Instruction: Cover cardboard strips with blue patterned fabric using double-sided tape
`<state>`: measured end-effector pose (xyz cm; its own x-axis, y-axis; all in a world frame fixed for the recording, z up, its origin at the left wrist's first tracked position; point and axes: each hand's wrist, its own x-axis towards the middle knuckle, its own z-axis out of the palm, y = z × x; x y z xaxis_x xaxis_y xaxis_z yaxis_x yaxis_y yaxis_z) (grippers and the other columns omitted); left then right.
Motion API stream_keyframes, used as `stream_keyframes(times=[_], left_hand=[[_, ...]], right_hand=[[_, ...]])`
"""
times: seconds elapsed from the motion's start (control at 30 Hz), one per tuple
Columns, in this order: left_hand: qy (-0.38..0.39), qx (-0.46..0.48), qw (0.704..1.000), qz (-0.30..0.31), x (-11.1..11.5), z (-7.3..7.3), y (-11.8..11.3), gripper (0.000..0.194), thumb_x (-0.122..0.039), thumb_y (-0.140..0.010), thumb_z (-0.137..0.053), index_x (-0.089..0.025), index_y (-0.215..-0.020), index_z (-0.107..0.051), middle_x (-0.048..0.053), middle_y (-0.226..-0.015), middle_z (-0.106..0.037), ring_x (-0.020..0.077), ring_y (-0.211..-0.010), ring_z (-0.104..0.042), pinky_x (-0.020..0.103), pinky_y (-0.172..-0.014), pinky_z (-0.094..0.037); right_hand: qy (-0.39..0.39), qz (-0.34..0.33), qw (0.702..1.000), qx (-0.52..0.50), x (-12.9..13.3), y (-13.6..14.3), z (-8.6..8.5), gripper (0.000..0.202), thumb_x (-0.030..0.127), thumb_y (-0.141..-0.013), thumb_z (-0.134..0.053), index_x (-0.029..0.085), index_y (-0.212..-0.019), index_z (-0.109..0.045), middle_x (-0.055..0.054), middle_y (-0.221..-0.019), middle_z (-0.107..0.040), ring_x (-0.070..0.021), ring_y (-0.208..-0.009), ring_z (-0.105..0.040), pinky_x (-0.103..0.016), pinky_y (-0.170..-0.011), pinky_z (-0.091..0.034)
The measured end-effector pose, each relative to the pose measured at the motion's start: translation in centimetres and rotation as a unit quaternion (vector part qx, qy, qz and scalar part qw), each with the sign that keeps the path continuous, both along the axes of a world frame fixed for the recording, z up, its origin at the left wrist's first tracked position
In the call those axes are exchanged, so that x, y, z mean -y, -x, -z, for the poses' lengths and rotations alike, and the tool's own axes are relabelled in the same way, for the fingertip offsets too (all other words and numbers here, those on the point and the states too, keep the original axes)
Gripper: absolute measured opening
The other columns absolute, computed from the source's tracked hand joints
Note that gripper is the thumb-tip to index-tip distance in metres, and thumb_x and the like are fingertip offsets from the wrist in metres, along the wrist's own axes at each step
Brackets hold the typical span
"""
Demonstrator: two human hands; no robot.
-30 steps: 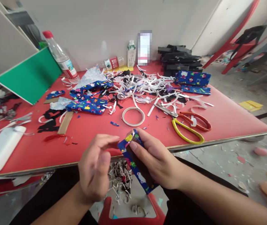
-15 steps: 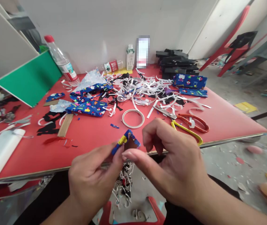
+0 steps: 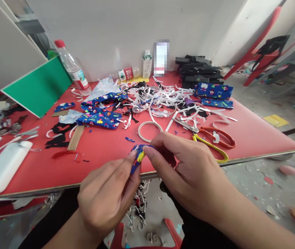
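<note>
Between my two hands, above the near edge of the red table (image 3: 106,173), is a small folded piece of blue patterned fabric (image 3: 138,157) with a yellow patch. My left hand (image 3: 108,193) pinches its left side between thumb and fingers. The thumb and curled fingers of my right hand (image 3: 183,169) close on its upper right corner; part of the piece is hidden behind them. Just beyond lies a roll of white tape (image 3: 139,133). Scissors (image 3: 201,136) with one red and one yellow handle rest to the right, blades apart.
White and black scraps (image 3: 158,98) heap mid-table. Blue patterned fabric (image 3: 101,119) lies left, folded blue pieces (image 3: 213,91) right. Along the back stand a bottle (image 3: 76,74), a carton (image 3: 146,65), a pixelated phone (image 3: 161,57) and a black stack (image 3: 199,71). A white device (image 3: 7,169) lies left.
My right hand has moved left and its thumb and fingers have closed on the blue piece. The piece has turned, so its brown inside no longer shows. The view has shifted slightly.
</note>
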<state>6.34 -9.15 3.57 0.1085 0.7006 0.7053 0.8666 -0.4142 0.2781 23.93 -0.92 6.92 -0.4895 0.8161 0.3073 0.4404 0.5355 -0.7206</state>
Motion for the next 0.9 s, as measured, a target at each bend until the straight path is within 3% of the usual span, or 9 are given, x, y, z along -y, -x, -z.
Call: stream_keyframes(times=[0.13, 0.3, 0.43, 0.57, 0.67, 0.73, 0.8, 0.9], left_hand=[[0.023, 0.035, 0.999, -0.021, -0.3, 0.0, 0.0, 0.031, -0.008, -0.091, -0.073, -0.024, -0.118, -0.073, 0.004, -0.101, -0.085, 0.0207, -0.080, -0.081, 0.032, -0.079, -0.065], [0.118, 0.177, 0.977, -0.029, -0.6, -0.7, -0.4, 0.012, -0.018, -0.097, -0.068, -0.026, -0.099, -0.078, -0.002, -0.079, -0.080, 0.0168, -0.065, -0.075, 0.028, -0.065, -0.063], [0.185, 0.340, 0.919, -0.070, -0.3, -1.5, 0.0, 0.013, -0.033, -0.100, -0.068, -0.027, -0.098, -0.079, -0.003, -0.069, -0.077, 0.0151, -0.057, -0.072, 0.024, -0.055, -0.061], [0.242, 0.492, 0.835, -0.035, -0.5, -1.3, 1.2, 0.018, -0.042, -0.096, -0.074, -0.026, -0.104, -0.079, -0.001, -0.068, -0.076, 0.0169, -0.057, -0.073, 0.025, -0.053, -0.063], [0.285, 0.579, 0.764, 0.008, -1.2, -0.6, 1.6, 0.016, -0.039, -0.093, -0.078, -0.025, -0.101, -0.078, -0.001, -0.070, -0.076, 0.0158, -0.059, -0.074, 0.024, -0.058, -0.065], [0.300, 0.618, 0.724, 0.056, -1.5, -0.2, 1.8, 0.018, -0.041, -0.094, -0.076, -0.024, -0.096, -0.079, 0.001, -0.070, -0.075, 0.0163, -0.060, -0.074, 0.024, -0.057, -0.064], [0.311, 0.630, 0.706, 0.094, -1.7, 0.0, 2.0, 0.028, -0.049, -0.097, -0.070, -0.023, -0.095, -0.080, 0.003, -0.071, -0.074, 0.0171, -0.060, -0.073, 0.025, -0.054, -0.062], [0.314, 0.596, 0.735, 0.080, -1.7, 0.1, 2.9, 0.031, -0.052, -0.099, -0.067, -0.025, -0.106, -0.082, 0.003, -0.078, -0.075, 0.0151, -0.067, -0.071, 0.023, -0.058, -0.059]], right_hand=[[0.076, -0.024, 0.996, -0.041, -0.4, -0.2, 0.0, 0.032, 0.032, -0.106, -0.054, 0.023, -0.075, -0.058, 0.002, -0.061, -0.057, -0.0124, -0.053, -0.046, -0.029, -0.051, -0.034], [0.203, -0.091, 0.970, -0.102, -1.5, -0.3, 0.8, 0.041, 0.043, -0.106, -0.056, 0.022, -0.070, -0.062, 0.001, -0.062, -0.061, -0.0131, -0.055, -0.052, -0.028, -0.052, -0.040], [0.173, -0.077, 0.980, -0.057, -1.7, -0.1, 1.8, 0.044, 0.044, -0.106, -0.054, 0.022, -0.069, -0.058, 0.000, -0.063, -0.059, -0.0134, -0.059, -0.050, -0.030, -0.056, -0.038], [0.151, -0.043, 0.984, -0.083, -1.8, 0.0, 2.6, 0.042, 0.051, -0.106, -0.053, 0.022, -0.077, -0.057, 0.002, -0.068, -0.054, -0.0130, -0.062, -0.046, -0.028, -0.057, -0.036], [0.233, -0.106, 0.963, -0.087, -1.9, -0.1, 3.0, 0.036, 0.055, -0.104, -0.056, 0.021, -0.091, -0.062, 0.002, -0.075, -0.058, -0.0128, -0.065, -0.048, -0.026, -0.056, -0.038], [0.263, -0.153, 0.951, -0.057, -1.9, -0.3, 3.1, 0.036, 0.053, -0.104, -0.058, 0.021, -0.088, -0.062, 0.003, -0.072, -0.056, -0.0116, -0.062, -0.044, -0.024, -0.053, -0.035], [0.265, -0.188, 0.945, -0.039, -2.0, -0.6, 3.0, 0.038, 0.050, -0.104, -0.060, 0.020, -0.080, -0.059, 0.004, -0.069, -0.050, -0.0105, -0.060, -0.040, -0.024, -0.052, -0.033], [0.281, -0.237, 0.929, -0.034, -2.2, -1.2, 3.0, 0.037, 0.047, -0.103, -0.062, 0.021, -0.078, -0.057, 0.005, -0.069, -0.049, -0.0098, -0.060, -0.039, -0.023, -0.052, -0.033]])
